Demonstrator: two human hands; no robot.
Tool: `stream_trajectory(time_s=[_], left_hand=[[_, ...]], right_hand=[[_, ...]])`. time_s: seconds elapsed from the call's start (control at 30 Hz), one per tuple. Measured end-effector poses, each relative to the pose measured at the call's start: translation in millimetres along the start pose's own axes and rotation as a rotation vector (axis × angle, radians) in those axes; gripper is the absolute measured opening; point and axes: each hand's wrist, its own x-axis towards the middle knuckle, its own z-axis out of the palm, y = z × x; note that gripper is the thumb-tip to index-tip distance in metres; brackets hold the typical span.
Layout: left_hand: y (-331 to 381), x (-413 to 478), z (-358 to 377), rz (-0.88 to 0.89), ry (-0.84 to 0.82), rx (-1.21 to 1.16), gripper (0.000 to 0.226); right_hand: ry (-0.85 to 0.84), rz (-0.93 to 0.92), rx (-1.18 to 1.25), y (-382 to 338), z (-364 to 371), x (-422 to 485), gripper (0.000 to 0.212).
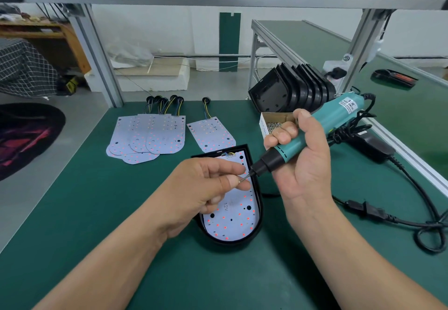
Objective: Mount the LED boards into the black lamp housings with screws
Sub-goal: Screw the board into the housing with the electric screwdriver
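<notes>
Your left hand [206, 183] pinches what looks like a small screw [239, 181] between thumb and forefinger, right at the tip of the bit [246, 177]. Your right hand [303, 162] is wrapped round the body of the teal electric screwdriver [324, 125]. The tool slopes down and to the left, tilted rather than upright.

Directly below the screw lies the LED board [232, 222], seated in the black lamp housing [260, 203] on the bench [97, 212]. Its long axis runs near to far, with the rounded end nearest you.

The coming move probably turns on standing the driver up over a mounting hole. Your left hand covers the board's left part, so I cannot tell which hole.

Spare boards [148, 137] lie far left, and empty housings [291, 91] are stacked far right. The screw box [274, 122] sits just behind your right fingers [282, 137]. The power cord [412, 217] trails off right, apart from the housing.
</notes>
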Motion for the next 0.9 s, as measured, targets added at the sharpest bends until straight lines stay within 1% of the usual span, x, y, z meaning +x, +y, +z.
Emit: stream_trajectory(time_s=[0.1, 0.17, 0.2, 0.23, 0.27, 0.3, 0.4, 0.43, 0.5, 0.6, 0.77, 0.9], left_hand=[[1.3, 1.3, -2.8, 0.020, 0.074, 0.032, 0.018], [2.3, 4.8, -12.6, 0.053, 0.192, 0.097, 0.020], [2.4, 7.3, -20.3, 0.077, 0.284, 0.212, 0.019], [2.0, 10.0, -29.6, 0.101, 0.383, 0.382, 0.016], [1.7, 11.7, -38.1, 0.108, 0.455, 0.544, 0.015], [0.3, 13.0, -45.3, 0.084, 0.488, 0.654, 0.021], [-7.1, 16.4, -53.5, -0.062, 0.440, 0.744, 0.060], [-10.6, 17.9, -52.3, -0.094, 0.402, 0.765, 0.067], [-17.0, 21.0, -47.4, -0.118, 0.345, 0.772, 0.065], [-22.0, 24.6, -42.1, -0.099, 0.343, 0.757, 0.053], [-24.6, 29.7, -35.8, -0.091, 0.422, 0.695, 0.060], [-25.0, 32.1, -36.9, -0.096, 0.401, 0.668, 0.057]], right_hand=[[-0.006, 0.003, 0.006, 0.1, 0.4, -0.2, 0.007], [-0.020, 0.007, 0.008, -0.1, -0.2, -0.3, 0.008], [-0.029, 0.011, 0.003, 0.0, -0.5, -0.3, 0.008], [-0.041, 0.014, -0.009, 0.2, -0.8, -0.5, 0.008], [-0.055, 0.019, -0.024, 0.8, -1.1, -0.9, 0.008], [-0.072, 0.024, -0.043, 1.8, -1.4, -1.5, 0.008], [-0.138, 0.050, -0.108, 6.6, -1.0, -4.7, 0.007], [-0.161, 0.064, -0.126, 8.7, -0.5, -5.9, 0.008], [-0.204, 0.094, -0.158, 12.1, 0.6, -8.9, 0.008], [-0.241, 0.140, -0.211, 14.6, 2.5, -12.2, 0.008], [-0.260, 0.158, -0.256, 12.1, 5.7, -14.5, 0.010], [-0.310, 0.151, -0.289, 12.6, 6.9, -16.9, 0.012]])
